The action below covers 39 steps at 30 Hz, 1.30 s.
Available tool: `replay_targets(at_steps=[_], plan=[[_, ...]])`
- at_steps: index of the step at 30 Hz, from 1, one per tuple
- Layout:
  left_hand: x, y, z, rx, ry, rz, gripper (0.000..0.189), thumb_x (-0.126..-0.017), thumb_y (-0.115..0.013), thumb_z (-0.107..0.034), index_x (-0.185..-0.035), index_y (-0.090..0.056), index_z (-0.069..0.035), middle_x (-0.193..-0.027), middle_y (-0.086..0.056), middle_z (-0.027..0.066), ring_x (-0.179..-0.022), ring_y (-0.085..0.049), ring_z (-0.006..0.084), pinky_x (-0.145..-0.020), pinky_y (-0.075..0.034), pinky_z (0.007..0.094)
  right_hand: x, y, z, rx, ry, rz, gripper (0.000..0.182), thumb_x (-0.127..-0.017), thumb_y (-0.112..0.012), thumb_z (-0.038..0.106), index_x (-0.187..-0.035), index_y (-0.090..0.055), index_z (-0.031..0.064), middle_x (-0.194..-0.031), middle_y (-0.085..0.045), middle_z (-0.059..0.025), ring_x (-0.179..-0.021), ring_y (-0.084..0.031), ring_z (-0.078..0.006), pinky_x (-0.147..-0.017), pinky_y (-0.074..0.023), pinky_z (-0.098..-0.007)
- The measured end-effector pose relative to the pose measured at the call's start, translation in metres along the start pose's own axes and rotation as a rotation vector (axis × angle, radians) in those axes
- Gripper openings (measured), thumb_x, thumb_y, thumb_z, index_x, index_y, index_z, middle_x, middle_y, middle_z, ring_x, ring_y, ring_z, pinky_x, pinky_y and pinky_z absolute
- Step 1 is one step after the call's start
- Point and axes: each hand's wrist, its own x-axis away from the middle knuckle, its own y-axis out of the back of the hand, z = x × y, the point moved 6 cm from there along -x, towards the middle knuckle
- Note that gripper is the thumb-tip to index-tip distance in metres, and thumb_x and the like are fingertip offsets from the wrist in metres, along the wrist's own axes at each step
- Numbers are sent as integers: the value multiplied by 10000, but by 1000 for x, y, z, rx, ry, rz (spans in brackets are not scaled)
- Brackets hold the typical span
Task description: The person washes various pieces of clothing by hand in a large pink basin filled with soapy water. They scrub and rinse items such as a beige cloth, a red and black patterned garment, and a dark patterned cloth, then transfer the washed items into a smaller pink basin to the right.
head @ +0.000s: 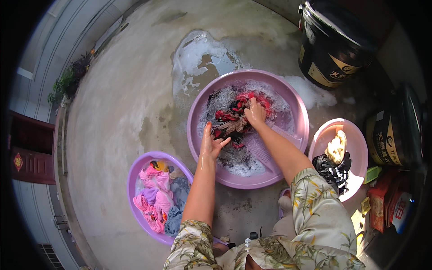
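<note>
A large pink-purple plastic basin point(248, 185) of sudsy water stands on the ground before me. In it lies a wet, twisted garment point(233, 116) in red, black and brown, partly under foam. My right hand point(255, 113) grips the garment near its red end, fingertips hidden in the folds. My left hand point(213, 143) is wet and spread, thumb apart from the fingers, at the garment's near left end; whether it touches the cloth is hard to tell. A ribbed washboard surface point(261, 150) slopes into the water beneath my right forearm.
A purple basin point(132, 177) with pink, purple and blue-grey laundry stands at left. To the right, a pink basin point(360, 152) holds black and cream cloth. Black lidded buckets point(324, 50) stand beyond it. Foam point(199, 50) and water wet the concrete floor point(111, 118).
</note>
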Motion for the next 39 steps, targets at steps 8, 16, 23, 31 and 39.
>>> replay_targets(at_steps=[8,16,23,31,39], plan=[[5,16,23,-182,10,2,753,-903,-607,-288,-1503,-166,-175,-1486,-188,203,-1267,-356,505,-905,-478,592,-24,-5,41,224,140,358,361,-700,-660,229,-1043,-630,122,-951,-688,-173,-927,-661,-357,-738,-517,-489],[44,-12,10,364,253,110,995,-849,-531,-646,-1519,31,-173,-1514,-75,298,-1330,-233,575,-1035,-278,693,53,136,225,198,781,562,378,-667,-683,167,-1019,-595,62,-872,-680,-157,-861,-656,-363,-707,-508,-457],[78,-59,-6,500,205,652,727,-861,-452,-651,-1336,-463,-101,-1354,-495,143,-1265,-437,381,-1016,-328,669,119,181,296,349,1152,609,368,-629,-698,114,-967,-568,49,-769,-649,-146,-795,-649,-357,-655,-495,-452],[61,-68,29,691,-277,703,584,-907,-490,-571,-1232,-498,-86,-1199,-571,64,-1127,-538,258,-978,-430,420,200,188,276,242,1268,433,342,-635,-709,105,-964,-613,103,-918,-661,-113,-946,-640,-282,-734,-483,-398],[69,-43,20,691,-301,418,467,-898,-523,-460,-1152,-593,-75,-1122,-643,121,-1012,-625,295,-926,-501,440,132,168,90,-1285,-77,698,345,-766,-672,0,-1085,-547,41,-1081,-622,-70,-1022,-615,-160,-890,-518,-323]])
